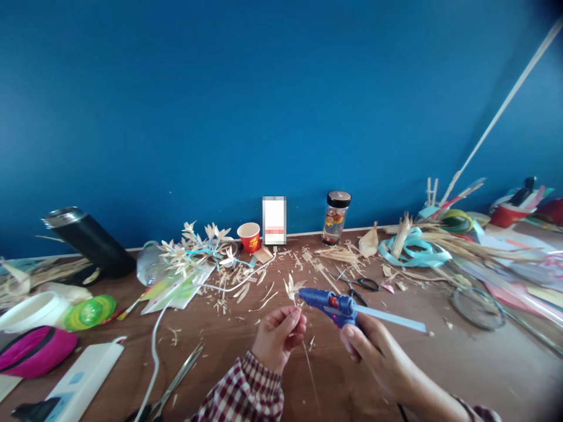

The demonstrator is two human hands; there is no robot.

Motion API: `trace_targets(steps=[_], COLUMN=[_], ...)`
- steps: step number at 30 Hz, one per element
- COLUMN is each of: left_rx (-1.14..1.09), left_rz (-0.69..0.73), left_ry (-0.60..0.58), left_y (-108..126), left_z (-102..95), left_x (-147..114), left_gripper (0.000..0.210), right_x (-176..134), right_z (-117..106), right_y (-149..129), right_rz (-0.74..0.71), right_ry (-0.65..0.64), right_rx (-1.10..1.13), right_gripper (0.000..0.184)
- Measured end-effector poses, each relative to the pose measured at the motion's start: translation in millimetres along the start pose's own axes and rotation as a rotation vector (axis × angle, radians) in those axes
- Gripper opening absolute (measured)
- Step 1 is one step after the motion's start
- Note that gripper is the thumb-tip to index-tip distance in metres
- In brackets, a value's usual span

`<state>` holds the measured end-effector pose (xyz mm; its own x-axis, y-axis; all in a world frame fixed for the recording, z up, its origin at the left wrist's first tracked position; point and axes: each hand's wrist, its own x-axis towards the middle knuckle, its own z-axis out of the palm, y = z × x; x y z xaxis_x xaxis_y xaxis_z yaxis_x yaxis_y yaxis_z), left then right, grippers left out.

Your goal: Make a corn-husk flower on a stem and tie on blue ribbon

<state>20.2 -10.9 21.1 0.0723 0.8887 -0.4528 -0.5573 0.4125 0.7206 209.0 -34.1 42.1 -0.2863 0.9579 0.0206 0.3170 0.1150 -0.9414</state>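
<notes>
Above the left hand (280, 335) pinching its base rises a flower (290, 288); the right hand (372, 347) grips a glue gun (319, 300).

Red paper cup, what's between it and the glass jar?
The head view shows a white upright rectangle, too blurred to name, and pale scraps on the table between the cup and jar.

We see a black-lidded jar (335, 221) near the blue wall (264, 105), a black tumbler (97, 243) at left, and a magenta pouch (46, 351).
</notes>
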Motion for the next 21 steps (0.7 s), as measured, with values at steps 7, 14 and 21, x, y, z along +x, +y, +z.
trace_targets(steps=[7,14,21], left_rx=[-0.003,-0.009,-0.015], left_rz=[-0.003,0.004,-0.003], left_ry=[0.008,0.004,-0.002], left_y=[-0.6,-1.5,-1.8], left_z=[-0.7,-2.6,-3.0], left_x=[0.2,2.2,3.4], left_gripper=[0.026,0.025,0.025], right_x=[-0.6,-1.2,-1.9], right_z=[-0.9,-1.5,-0.2], right_y=[-0.3,-2.6,0.6], right_rz=[0.015,0.022,0.004], right_ry=[-0.022,-0.023,0.0], right_rx=[-0.02,-0.02,-0.036], right_gripper=[0.034,0.034,0.034])
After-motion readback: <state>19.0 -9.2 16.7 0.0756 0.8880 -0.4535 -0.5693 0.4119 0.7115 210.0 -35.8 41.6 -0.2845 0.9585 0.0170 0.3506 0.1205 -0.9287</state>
